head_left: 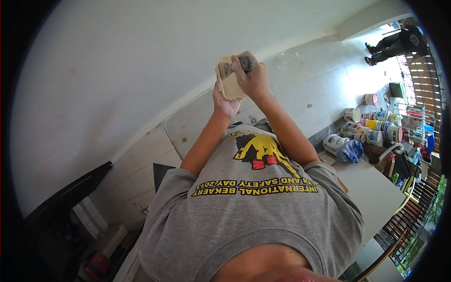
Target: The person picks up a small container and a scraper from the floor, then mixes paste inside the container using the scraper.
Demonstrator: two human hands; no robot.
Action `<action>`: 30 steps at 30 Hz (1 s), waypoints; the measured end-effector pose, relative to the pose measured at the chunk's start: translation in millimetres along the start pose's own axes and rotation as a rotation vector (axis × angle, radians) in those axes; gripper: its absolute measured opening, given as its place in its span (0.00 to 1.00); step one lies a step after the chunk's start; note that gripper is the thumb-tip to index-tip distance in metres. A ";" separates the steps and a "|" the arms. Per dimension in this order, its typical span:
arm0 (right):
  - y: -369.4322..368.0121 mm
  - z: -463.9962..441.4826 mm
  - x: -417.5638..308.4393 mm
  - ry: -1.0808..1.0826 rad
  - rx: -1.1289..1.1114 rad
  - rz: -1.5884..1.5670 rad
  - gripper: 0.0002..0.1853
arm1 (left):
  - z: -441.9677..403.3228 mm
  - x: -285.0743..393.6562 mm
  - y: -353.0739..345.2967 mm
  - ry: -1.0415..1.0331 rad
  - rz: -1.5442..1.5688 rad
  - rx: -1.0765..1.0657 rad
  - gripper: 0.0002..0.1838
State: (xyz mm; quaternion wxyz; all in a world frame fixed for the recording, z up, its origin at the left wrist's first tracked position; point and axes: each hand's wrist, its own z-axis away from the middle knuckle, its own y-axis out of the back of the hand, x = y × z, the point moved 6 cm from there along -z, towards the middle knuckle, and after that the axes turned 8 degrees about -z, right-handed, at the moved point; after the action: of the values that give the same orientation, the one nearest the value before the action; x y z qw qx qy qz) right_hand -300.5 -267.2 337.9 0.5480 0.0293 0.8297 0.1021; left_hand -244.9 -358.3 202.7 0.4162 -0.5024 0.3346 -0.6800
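My left hand (226, 101) is closed round the underside and edge of a small cream-coloured plastic tub (230, 88), held out in front of my chest. Over it, my right hand (253, 77) grips a putty knife (246, 63) by its dark grey handle. The blade end seems to rest inside the tub, partly covered by my fingers. Pale smears mark the fingers of both hands. Whatever the tub contains is hard to make out.
A white wall (117, 61) rises close on the left above a tiled floor (300, 89). Several paint buckets (373, 136) stand at the right near a white table (371, 188) and a blue plastic bag (350, 151). Another person (399, 44) stands far off at the upper right.
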 end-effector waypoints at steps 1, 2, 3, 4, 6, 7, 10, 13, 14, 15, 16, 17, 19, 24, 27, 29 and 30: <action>4.4 -0.7 -3.3 0.001 0.023 -0.005 0.09 | -1.1 1.0 -2.1 0.003 0.003 0.011 0.27; 8.4 0.3 -6.7 -0.003 0.045 -0.011 0.09 | 0.3 -0.3 -3.5 0.008 0.006 0.026 0.26; 10.5 0.8 -12.5 0.021 0.064 -0.033 0.09 | 2.0 -1.7 -4.1 0.013 0.011 0.043 0.26; 11.8 0.9 -18.9 0.045 0.083 -0.055 0.09 | 2.0 -2.8 -2.5 0.015 0.020 0.057 0.26; 10.0 2.1 -22.1 0.067 0.099 -0.063 0.09 | 2.5 -2.7 -1.4 0.027 0.032 0.081 0.27; 8.4 0.7 -19.1 0.067 0.096 -0.047 0.09 | 3.6 -2.2 -4.5 0.030 0.025 0.069 0.27; 6.5 -0.7 -12.9 0.051 0.089 -0.020 0.08 | 5.7 -0.6 -10.4 0.038 0.012 0.026 0.26; 8.2 5.5 -11.5 0.065 0.098 -0.048 0.08 | 2.8 -0.3 -6.7 0.035 0.019 0.008 0.26; 9.2 9.6 -11.2 0.074 0.103 -0.064 0.08 | 2.0 -1.1 -5.0 0.032 0.027 0.026 0.26; 8.4 10.6 -9.3 0.076 0.106 -0.048 0.08 | 1.1 -0.9 -3.8 0.029 0.035 0.043 0.26; 4.3 7.2 -7.3 0.081 0.108 -0.030 0.08 | -1.5 3.3 -4.1 0.030 0.032 0.028 0.26; 3.5 6.8 -5.8 0.082 0.113 -0.012 0.08 | -1.3 3.7 -4.3 0.035 0.027 0.015 0.26; 5.4 3.3 -4.9 0.089 0.123 -0.025 0.09 | -1.8 4.9 -6.3 0.039 0.016 0.006 0.26; 8.5 -3.6 2.2 0.001 0.079 0.027 0.09 | -3.3 3.3 -3.7 0.036 0.002 0.004 0.26; 13.5 1.0 -12.3 0.074 0.089 -0.034 0.09 | -5.2 5.0 -5.7 0.023 0.055 -0.008 0.27; 14.4 2.1 -21.7 0.114 0.096 -0.057 0.10 | -4.0 4.5 -6.0 0.012 0.057 -0.016 0.27; 11.7 -2.4 -21.0 0.103 0.084 -0.052 0.10 | -7.2 8.0 -6.2 0.004 0.055 -0.023 0.27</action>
State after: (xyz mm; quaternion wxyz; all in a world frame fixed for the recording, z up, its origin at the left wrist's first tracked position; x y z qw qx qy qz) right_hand -295.1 -259.4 360.1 0.5051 0.0255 0.8610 0.0543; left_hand -254.4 -362.6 209.4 0.4282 -0.4965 0.3571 -0.6653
